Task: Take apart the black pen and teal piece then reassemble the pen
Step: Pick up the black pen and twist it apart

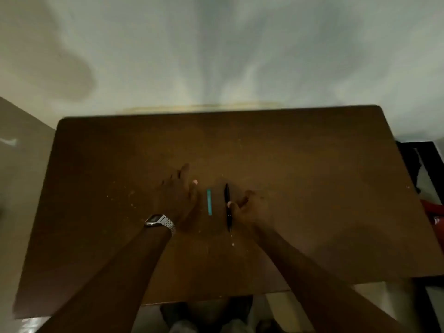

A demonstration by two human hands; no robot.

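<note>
A black pen (227,198) lies lengthwise on the brown table (312,188), near its middle. Just left of it, parallel and apart, lies a short teal piece (209,201). My right hand (249,207) rests beside the pen on its right, fingers curled, with the thumb tip touching the pen's middle. My left hand (179,191) lies flat on the table left of the teal piece, fingers spread and holding nothing; a metal watch (159,222) is on that wrist.
The table's far edge meets a pale wall (216,56). Dark furniture (422,164) and something red (434,210) stand off the right edge. Small light specks dot the tabletop. My legs show below the near edge.
</note>
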